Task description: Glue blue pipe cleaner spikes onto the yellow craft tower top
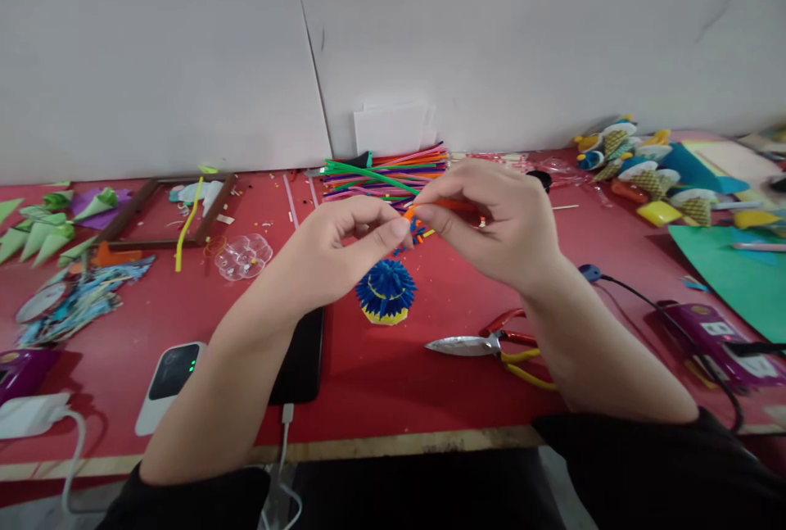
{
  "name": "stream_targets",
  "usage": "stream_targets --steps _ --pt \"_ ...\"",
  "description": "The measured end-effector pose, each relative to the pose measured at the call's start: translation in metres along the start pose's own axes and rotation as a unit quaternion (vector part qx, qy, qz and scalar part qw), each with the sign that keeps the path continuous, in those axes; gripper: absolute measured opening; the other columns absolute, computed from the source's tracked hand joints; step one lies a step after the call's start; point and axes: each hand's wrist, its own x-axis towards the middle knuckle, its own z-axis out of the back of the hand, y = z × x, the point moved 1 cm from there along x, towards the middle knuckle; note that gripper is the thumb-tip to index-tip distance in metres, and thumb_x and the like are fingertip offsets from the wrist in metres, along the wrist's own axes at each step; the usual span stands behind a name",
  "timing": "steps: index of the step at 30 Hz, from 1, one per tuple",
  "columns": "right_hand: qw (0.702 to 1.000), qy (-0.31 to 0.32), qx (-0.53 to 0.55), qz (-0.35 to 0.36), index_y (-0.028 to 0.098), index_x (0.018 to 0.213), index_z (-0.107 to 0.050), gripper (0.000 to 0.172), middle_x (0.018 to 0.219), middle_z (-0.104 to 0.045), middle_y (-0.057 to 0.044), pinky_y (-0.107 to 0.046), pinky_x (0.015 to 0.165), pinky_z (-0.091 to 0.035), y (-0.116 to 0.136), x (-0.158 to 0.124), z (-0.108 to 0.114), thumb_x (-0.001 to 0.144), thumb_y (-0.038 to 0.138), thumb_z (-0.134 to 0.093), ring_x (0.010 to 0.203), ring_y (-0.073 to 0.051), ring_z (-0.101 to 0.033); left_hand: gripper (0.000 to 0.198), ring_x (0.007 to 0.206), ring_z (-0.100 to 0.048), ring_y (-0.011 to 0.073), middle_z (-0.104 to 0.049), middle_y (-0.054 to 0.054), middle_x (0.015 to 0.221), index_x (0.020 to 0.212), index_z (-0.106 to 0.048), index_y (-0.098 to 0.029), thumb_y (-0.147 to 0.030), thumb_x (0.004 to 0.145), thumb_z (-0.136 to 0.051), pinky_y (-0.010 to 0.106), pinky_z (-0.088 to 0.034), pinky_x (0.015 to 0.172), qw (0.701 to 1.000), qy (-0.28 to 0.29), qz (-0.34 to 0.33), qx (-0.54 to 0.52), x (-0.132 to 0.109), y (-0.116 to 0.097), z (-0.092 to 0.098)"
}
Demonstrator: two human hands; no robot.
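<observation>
Above the middle of the table, my left hand [350, 247] and my right hand [491, 223] meet with fingertips pinched. Between them is an orange pipe cleaner [412, 211], partly covered by the fingers; part of it runs beneath my right hand. Both hands are closed on it. Below my hands sits a spiky blue piece with a yellow base [386, 292]. Short blue and orange bits [418, 233] lie just behind my fingers. A bundle of coloured pipe cleaners [381, 176] lies by the wall. Scissors [491, 346] with red and yellow handles rest near my right forearm.
On the left are a brown frame [153, 243], a yellow pipe cleaner [189, 225], a clear flower-shaped tray [244, 257] and a white device [169, 382]. A black phone [302, 362] lies beside my left forearm. Green paper [730, 272] and small cone crafts [651, 178] occupy the right.
</observation>
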Motion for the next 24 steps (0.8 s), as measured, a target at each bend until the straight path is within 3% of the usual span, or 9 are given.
stream_targets --steps 5,8,14,17,20,24 --pt "0.997 -0.033 0.06 -0.025 0.023 0.085 -0.073 0.011 0.08 -0.075 0.001 -0.029 0.063 -0.05 0.005 -0.003 -0.004 0.095 0.018 -0.069 0.069 -0.012 -0.064 0.026 0.051 -0.039 0.0092 -0.051 -0.004 0.06 0.075 -0.069 -0.021 -0.043 0.089 -0.072 0.024 -0.033 0.049 0.991 0.009 0.044 -0.127 0.0 0.007 0.0" --pt "0.992 -0.044 0.114 -0.019 0.021 0.086 -0.073 0.01 0.077 -0.073 0.0 -0.029 0.06 -0.048 0.005 -0.004 -0.002 0.094 0.02 -0.07 0.066 -0.012 -0.062 0.026 0.053 -0.042 0.0095 -0.053 -0.004 0.061 0.075 -0.072 -0.021 -0.044 0.086 -0.078 0.024 -0.036 0.052 0.99 -0.009 0.04 -0.132 -0.001 0.006 0.002" --pt "0.99 0.019 0.113 0.082 0.02 0.087 -0.074 0.007 0.078 -0.075 0.001 -0.027 0.063 -0.05 0.002 0.001 0.009 0.094 0.019 -0.074 0.07 -0.011 -0.063 0.022 0.063 -0.051 0.0098 -0.061 -0.004 0.067 0.069 -0.072 -0.02 -0.034 0.082 -0.084 0.022 -0.043 0.06 0.99 0.084 0.043 -0.103 -0.004 -0.002 0.004" --pt "0.991 0.025 0.092 0.089 0.021 0.087 -0.074 0.007 0.078 -0.075 0.001 -0.026 0.063 -0.05 0.002 0.002 0.011 0.094 0.02 -0.075 0.071 -0.011 -0.064 0.023 0.065 -0.051 0.0088 -0.061 -0.004 0.069 0.07 -0.071 -0.019 -0.033 0.08 -0.086 0.021 -0.042 0.06 0.986 0.098 0.052 -0.123 -0.005 -0.001 0.002" --pt "0.995 -0.015 0.084 0.045 0.022 0.087 -0.073 0.008 0.076 -0.072 0.001 -0.026 0.059 -0.048 0.004 -0.001 0.007 0.094 0.021 -0.074 0.065 -0.01 -0.061 0.023 0.064 -0.05 0.0077 -0.06 -0.004 0.071 0.071 -0.073 -0.019 -0.033 0.08 -0.088 0.02 -0.042 0.06 0.977 0.073 0.039 -0.195 -0.005 0.0 0.001" --pt "0.996 -0.051 0.079 -0.009 0.021 0.088 -0.07 0.008 0.075 -0.069 0.001 -0.026 0.057 -0.048 0.013 -0.005 -0.004 0.096 0.019 -0.071 0.062 -0.01 -0.057 0.026 0.06 -0.048 0.0068 -0.061 -0.004 0.068 0.07 -0.077 -0.02 -0.039 0.075 -0.094 0.02 -0.042 0.056 0.952 -0.003 0.023 -0.307 -0.004 0.002 0.0"
